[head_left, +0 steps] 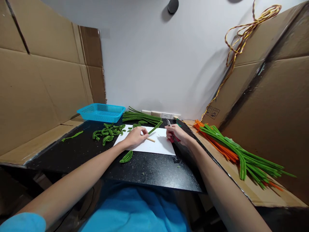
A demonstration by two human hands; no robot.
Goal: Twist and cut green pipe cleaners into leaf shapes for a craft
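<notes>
Behind a black tabletop (149, 170), a white wall (145, 64) is flanked by 2 cardboard panels (53, 83), and a row of sockets (166, 116) is set low along it. A white sheet (156, 148) is laid on the tabletop, with the left hand (136, 137) over it and the right hand (178, 132) at its right edge. By the left, fuzzy green stems (155, 127) are pinched near their lower end between thumb and forefinger and slanted up and away to the right; the other fingers are curled and partly hidden. Beneath that hand a pale wooden stick (151, 140) juts out; whether it is gripped or merely lies on the sheet cannot be told. By the right, pliers (168, 122) with red handles are grasped, the fingers wrapped around them and the nose pointed upward, near the tips of the stems; whether the jaws meet cannot be told. Left of the sheet, bent green loops (108, 132) are heaped, and a small curved bundle (126, 157) is placed nearer the front edge. At the back, a blue basket (101, 118) is stood beside a long green sheaf (140, 116). On cardboard at the right, orange stems (218, 147) and bright green strands (231, 145) are piled, and above them a looped, twisted cord (231, 63) is hung.
</notes>
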